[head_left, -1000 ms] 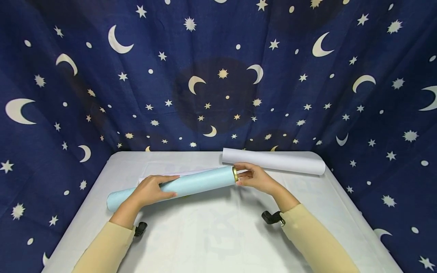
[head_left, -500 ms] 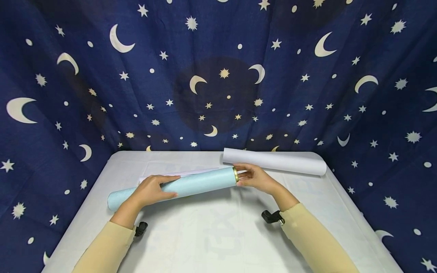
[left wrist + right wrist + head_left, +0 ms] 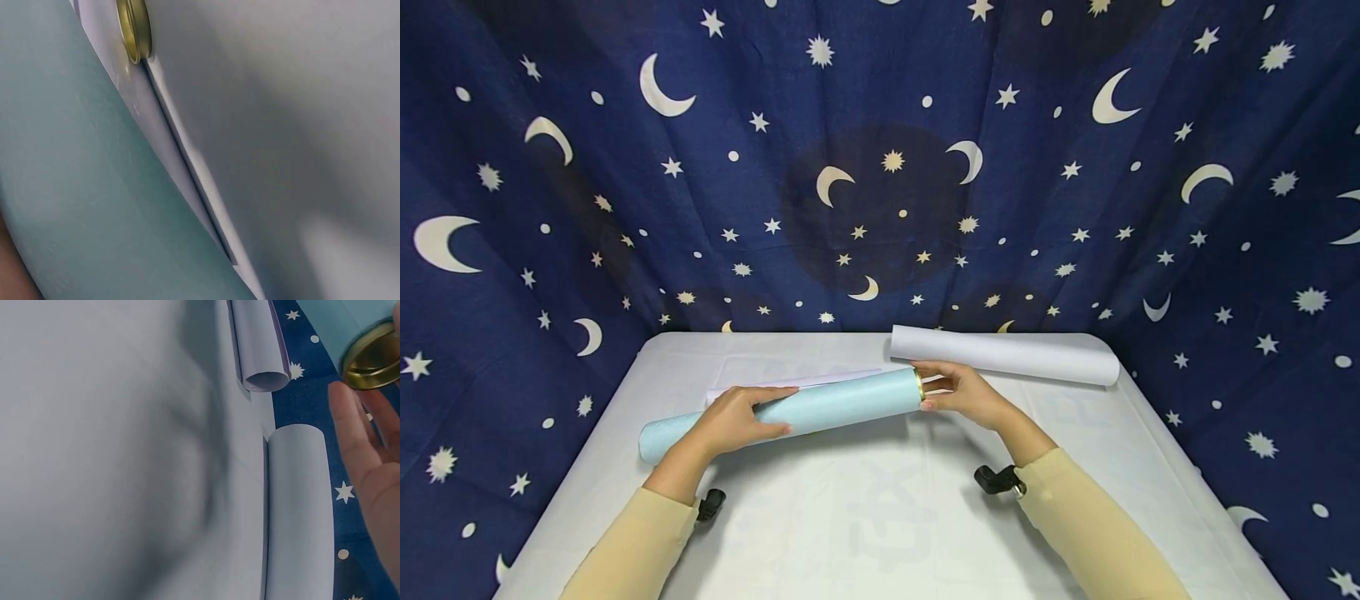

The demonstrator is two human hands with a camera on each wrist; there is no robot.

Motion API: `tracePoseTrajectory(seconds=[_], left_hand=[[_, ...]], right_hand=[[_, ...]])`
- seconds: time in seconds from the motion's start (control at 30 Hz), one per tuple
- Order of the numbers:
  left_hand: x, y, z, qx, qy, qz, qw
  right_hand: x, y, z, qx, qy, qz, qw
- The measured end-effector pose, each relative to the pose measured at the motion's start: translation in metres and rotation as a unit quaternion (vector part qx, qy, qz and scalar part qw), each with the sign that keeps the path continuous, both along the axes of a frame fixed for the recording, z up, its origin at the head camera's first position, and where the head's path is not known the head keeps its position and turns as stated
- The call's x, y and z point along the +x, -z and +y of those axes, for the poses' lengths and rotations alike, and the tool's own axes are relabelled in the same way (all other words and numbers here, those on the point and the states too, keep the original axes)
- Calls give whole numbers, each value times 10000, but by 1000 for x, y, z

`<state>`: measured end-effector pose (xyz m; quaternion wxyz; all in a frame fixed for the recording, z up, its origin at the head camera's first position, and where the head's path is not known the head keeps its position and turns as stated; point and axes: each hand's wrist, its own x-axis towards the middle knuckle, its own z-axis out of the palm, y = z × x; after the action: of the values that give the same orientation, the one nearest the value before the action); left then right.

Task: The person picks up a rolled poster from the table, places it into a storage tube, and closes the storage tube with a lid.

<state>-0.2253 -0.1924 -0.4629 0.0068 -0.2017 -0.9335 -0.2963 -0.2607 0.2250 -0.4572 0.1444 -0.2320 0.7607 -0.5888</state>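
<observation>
A light blue cardboard tube (image 3: pixel 850 402) slants across the table, its right end higher in the head view. My left hand (image 3: pixel 733 421) grips it from above near the middle, thumb on the near side and fingers on the far side. At the right end sits a gold metal cap (image 3: pixel 921 386), recessed inside its rim. My right hand (image 3: pixel 962 396) holds that end, thumb low and fingers at the top of the rim. Another gold lid (image 3: pixel 134 31) shows beside the tube in the left wrist view; in the head view the tube nearly hides it.
A white paper roll (image 3: pixel 1007 357) lies at the table's back right. Behind the blue tube, a second white roll (image 3: pixel 842 378) is mostly covered. The white tabletop (image 3: pixel 880 517) ends at a dark blue curtain (image 3: pixel 880 208) with moons and stars.
The gold band at the tube's right end shows narrower than before. The tube has shifted very slightly right, covering more of the lid below it. Both hands keep their hold.
</observation>
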Motion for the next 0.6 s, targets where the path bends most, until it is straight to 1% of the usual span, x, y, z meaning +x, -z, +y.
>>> tracePoseTrajectory(seconds=[0.13,0.33,0.47,0.6], left_hand=[[1,0,0,6,-3,-90,10000],[3,0,3,89,-13,-14,10000],[4,-1,3,143,-35,2,9999],[4,-1,3,139,-38,12,9999]], right_hand=[[2,-1,0,-23,79,-55,10000],[3,-3,-1,-204,78,-128,9997],[3,-3,-3,-347,2,-185,9992],[4,-4,-4,-263,31,-102,9996]])
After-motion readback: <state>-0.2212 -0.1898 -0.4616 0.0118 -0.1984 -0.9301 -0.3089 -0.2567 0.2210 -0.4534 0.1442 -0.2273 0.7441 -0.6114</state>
